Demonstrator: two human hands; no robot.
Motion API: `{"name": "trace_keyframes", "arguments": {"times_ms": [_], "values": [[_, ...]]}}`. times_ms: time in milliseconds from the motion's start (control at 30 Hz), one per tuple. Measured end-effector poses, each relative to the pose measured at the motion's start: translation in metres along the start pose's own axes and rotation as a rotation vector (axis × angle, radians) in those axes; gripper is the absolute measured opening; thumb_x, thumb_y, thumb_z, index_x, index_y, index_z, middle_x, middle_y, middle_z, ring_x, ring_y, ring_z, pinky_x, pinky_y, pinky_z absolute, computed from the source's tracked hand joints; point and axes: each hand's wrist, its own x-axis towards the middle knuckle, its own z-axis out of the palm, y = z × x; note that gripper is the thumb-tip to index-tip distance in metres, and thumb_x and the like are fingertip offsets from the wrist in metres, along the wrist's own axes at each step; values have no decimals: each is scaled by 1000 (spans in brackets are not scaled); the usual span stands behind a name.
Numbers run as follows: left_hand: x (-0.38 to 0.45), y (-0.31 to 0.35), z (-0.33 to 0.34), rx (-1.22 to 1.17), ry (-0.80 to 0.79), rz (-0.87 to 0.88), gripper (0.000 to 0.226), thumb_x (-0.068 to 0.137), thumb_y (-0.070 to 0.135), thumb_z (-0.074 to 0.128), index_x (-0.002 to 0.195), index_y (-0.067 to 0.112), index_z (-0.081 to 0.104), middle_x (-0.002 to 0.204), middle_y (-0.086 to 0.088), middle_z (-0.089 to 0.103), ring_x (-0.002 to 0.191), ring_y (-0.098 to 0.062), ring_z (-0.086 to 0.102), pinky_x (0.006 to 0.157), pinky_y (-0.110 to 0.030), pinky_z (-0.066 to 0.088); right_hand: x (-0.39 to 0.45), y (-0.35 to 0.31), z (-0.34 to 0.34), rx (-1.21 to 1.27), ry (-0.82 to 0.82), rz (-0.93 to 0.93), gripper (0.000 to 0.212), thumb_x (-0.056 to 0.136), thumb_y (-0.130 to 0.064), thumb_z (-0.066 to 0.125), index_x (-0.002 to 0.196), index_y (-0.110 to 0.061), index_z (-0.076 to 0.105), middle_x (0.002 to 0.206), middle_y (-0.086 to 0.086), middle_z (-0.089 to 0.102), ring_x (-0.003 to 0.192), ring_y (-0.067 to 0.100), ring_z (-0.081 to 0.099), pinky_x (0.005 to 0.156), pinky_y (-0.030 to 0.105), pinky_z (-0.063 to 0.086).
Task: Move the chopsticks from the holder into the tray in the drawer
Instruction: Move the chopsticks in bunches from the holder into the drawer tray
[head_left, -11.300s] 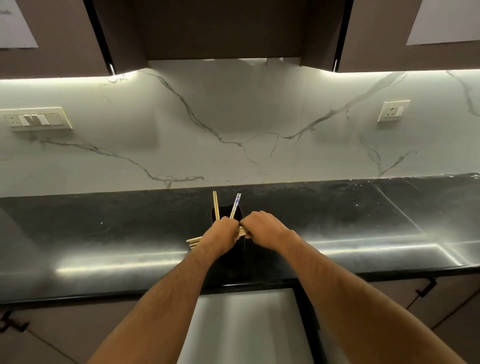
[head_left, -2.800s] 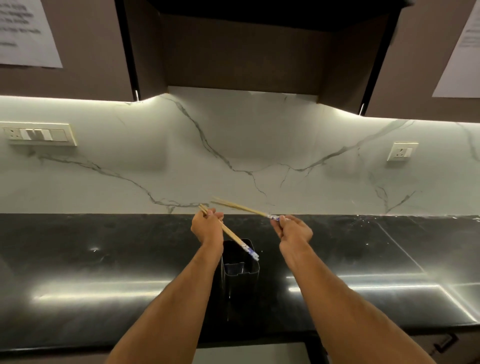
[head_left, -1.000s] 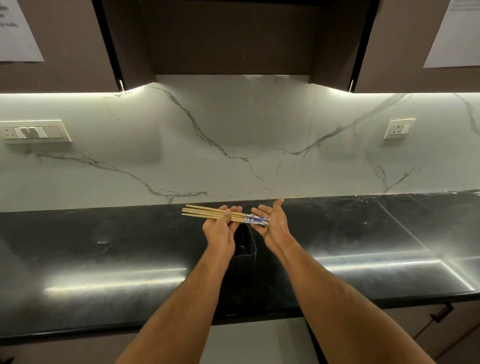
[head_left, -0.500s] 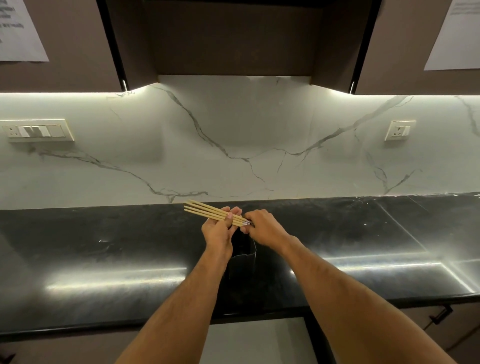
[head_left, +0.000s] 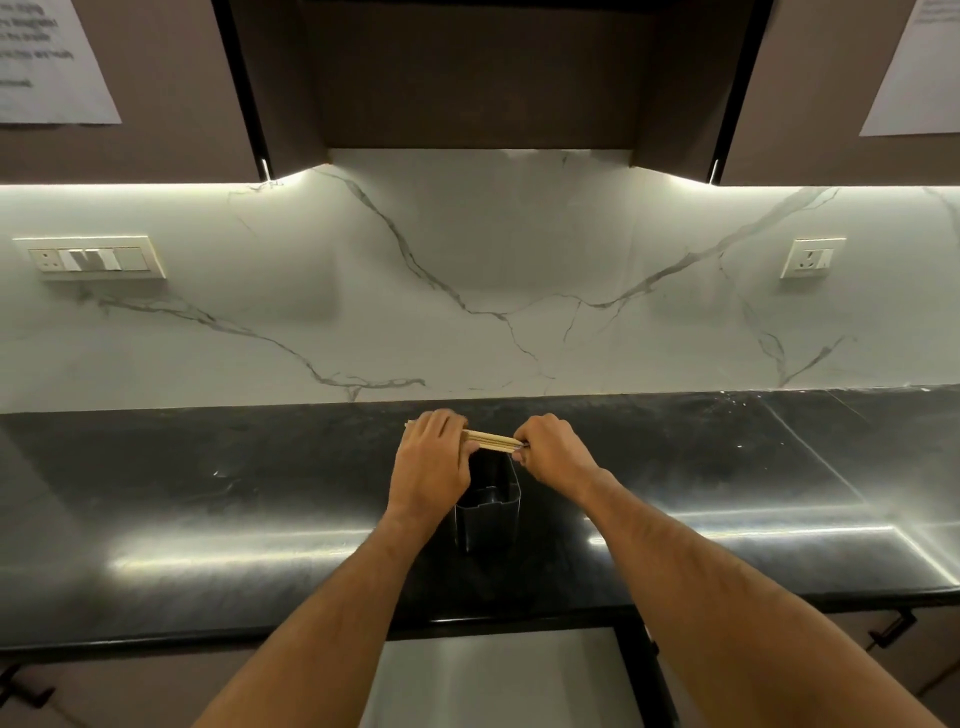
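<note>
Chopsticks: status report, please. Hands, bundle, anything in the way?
Left hand and right hand both shut on chopsticks. Bundle level above black holder, not yet in drawer. Nothing in the way.

Single head cam, wide-angle, facing the wall.
I see it looking forward and down over the counter (head_left: 208, 493), close above both forearms; backsplash (head_left: 467, 270) fills mid-frame, cabinets (head_left: 467, 67) on top.

A glossy black stone countertop (head_left: 208, 493) is stretching across the middle of the frame; a black holder (head_left: 488, 512) is standing upright on it at centre.
</note>
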Motion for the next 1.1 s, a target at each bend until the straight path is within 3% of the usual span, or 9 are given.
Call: {"name": "trace_keyframes", "arguments": {"times_ms": [100, 233, 367, 533, 600, 667, 800, 933, 1100], "values": [[11, -5, -1, 101, -285, 138, 44, 90, 25, 72, 129, 10, 61, 128, -8, 66, 119, -24, 61, 109, -43, 47, -2, -8, 1, -43, -20, -53, 12, 96, -17, 63, 94, -14, 74, 72, 1, 67, 64, 13, 64, 69, 33, 59], [15, -2, -6, 173, -525, 101, 2, 96, 22, 60, 98, 23, 61, 91, 3, 68, 75, -14, 58, 75, -30, 47, -4, -15, 0, -128, -50, -139, 14, 96, -16, 60, 93, -16, 74, 71, 0, 65, 64, 14, 62, 69, 32, 57], [16, 0, -9, 150, -632, 46, 7, 98, 18, 59, 97, 20, 65, 82, 0, 63, 72, -16, 60, 73, -32, 52, -6, -7, 0, -134, -102, -179, 15, 96, -27, 63, 103, -19, 74, 78, -3, 66, 69, 11, 62, 68, 28, 52], [14, -2, -7, 61, -644, -59, 16, 98, 18, 58, 92, 15, 72, 80, -3, 67, 73, -17, 62, 75, -33, 54, -12, 11, -4, 653, 153, 216, 59, 95, -69, 37, 100, -19, 68, 82, -2, 66, 76, 12, 62, 79, 32, 50], [14, -2, -5, 33, -647, -71, 17, 99, 18, 57, 90, 15, 72, 78, -2, 66, 71, -16, 62, 73, -30, 53, -9, 19, -6, 965, 144, 477, 74, 99, -65, 23, 130, -8, 59, 114, 9, 68, 108, 24, 64, 100, 44, 49], [16, 3, -3, 9, -661, -74, 16, 99, 18, 58, 93, 14, 72, 81, -3, 68, 74, -17, 64, 76, -32, 55, -10, 21, -3, 1061, 62, 546, 79, 100, -64, 18, 142, -4, 47, 136, 16, 59, 129, 33, 54, 112, 53, 40], [19, 14, -1, -22, -689, -74, 13, 99, 18, 59, 98, 14, 71, 87, -4, 69, 78, -16, 65, 81, -33, 56, -9, 10, 2, 1136, 34, 538, 79, 100, -63, 19, 140, -2, 49, 133, 19, 61, 122, 33, 59, 109, 53, 44], [15, 11, -3, -6, -715, -83, 13, 99, 18, 59, 97, 14, 71, 87, -4, 69, 78, -15, 65, 81, -32, 56, -12, 17, 3, 819, 68, 409, 68, 103, -58, 26, 131, -5, 58, 124, 15, 66, 119, 31, 60, 103, 50, 49], [8, 17, -3, 38, -709, -83, 13, 98, 17, 58, 97, 15, 71, 88, -3, 68, 77, -14, 64, 80, -31, 55, -24, 14, 5, -21, -70, -172, 45, 92, -40, 65, 132, -20, 58, 125, -2, 65, 111, 12, 60, 95, 33, 48]]}}
